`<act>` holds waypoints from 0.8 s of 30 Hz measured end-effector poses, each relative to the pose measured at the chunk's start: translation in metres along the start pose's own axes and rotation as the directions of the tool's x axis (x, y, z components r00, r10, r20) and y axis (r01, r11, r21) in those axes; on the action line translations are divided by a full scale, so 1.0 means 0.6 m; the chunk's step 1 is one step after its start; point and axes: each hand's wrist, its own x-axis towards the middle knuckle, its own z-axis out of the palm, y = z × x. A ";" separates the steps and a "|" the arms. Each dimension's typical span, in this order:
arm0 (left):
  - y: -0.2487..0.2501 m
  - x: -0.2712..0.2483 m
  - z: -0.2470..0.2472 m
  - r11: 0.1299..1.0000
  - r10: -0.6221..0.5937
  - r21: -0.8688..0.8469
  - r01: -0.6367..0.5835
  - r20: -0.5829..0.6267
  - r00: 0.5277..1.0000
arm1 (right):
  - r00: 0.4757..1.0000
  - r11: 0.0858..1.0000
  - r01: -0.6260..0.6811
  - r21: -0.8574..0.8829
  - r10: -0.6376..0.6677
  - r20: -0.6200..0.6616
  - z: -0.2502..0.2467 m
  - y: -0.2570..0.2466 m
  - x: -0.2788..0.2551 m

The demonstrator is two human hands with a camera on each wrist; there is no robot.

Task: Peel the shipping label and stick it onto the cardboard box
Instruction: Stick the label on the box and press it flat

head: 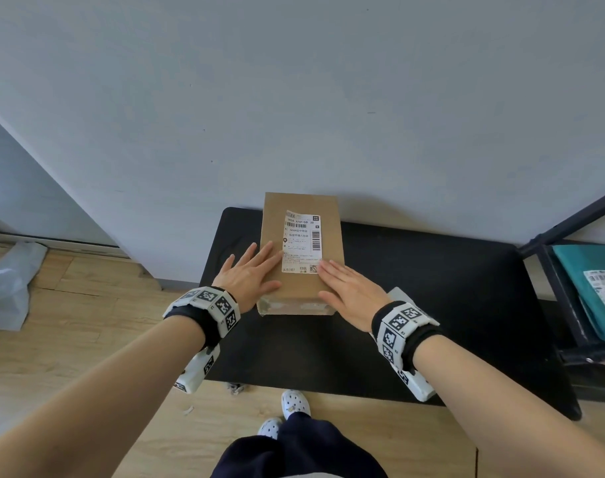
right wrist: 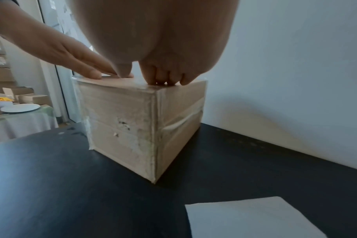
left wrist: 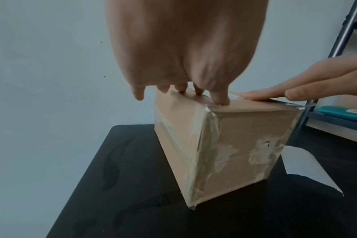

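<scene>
Neither hand grips anything: left hand (head: 251, 274) lies flat, fingers straight, on the top of the cardboard box (head: 271, 232) with fingertips at the left edge of the shipping label (head: 301, 241); right hand (head: 351, 293) is also flat, fingers extended, tips pressing near the label's lower right corner. Label sits on the box top, upright, looks stuck down over most of its face; the far end is out of reach of both hands at present. Box stands on the black table (head: 432, 288), back edge near the wall. Peeled white backing sheet (right wrist: 255, 217) lies on the table beside the box, apart from it. My read: task is in the smoothing step, nearly done. Risks: pressure only at the near end could leave the far corners lifted or trap a bubble mid-label; cannot tell from these views whether the far edge is fully bonded. Sliding the palms sideways rather than pressing down could wrinkle the label or crease the barcode. The box top carries clear tape near the front edge, so adhesion over tape may be weaker there. Pushing forward too hard could shove the box into the wall or skew it on the smooth table.
</scene>
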 end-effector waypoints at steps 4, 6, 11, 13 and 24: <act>-0.005 0.011 -0.021 1.000 0.010 0.000 -0.010 0.029 1.000 | 0.999 0.999 -0.037 0.031 0.038 -0.023 -0.013 0.015 -0.006; -0.005 0.019 -0.031 1.000 0.010 0.013 -0.011 0.050 0.999 | 0.999 1.000 0.002 0.004 -0.002 0.035 -0.015 0.004 -0.001; 0.001 0.034 -0.049 0.998 -0.019 0.055 0.016 0.055 0.998 | 0.994 0.999 -0.002 -0.041 0.006 0.105 -0.030 -0.007 0.036; 0.003 0.037 -0.054 0.998 -0.024 0.059 0.021 0.058 0.998 | 0.994 0.999 -0.034 -0.031 0.037 0.101 -0.046 0.000 0.060; -0.003 0.054 -0.063 0.999 -0.039 0.020 0.037 0.091 0.995 | 0.988 0.992 -0.103 -0.067 0.110 0.113 -0.100 0.042 0.163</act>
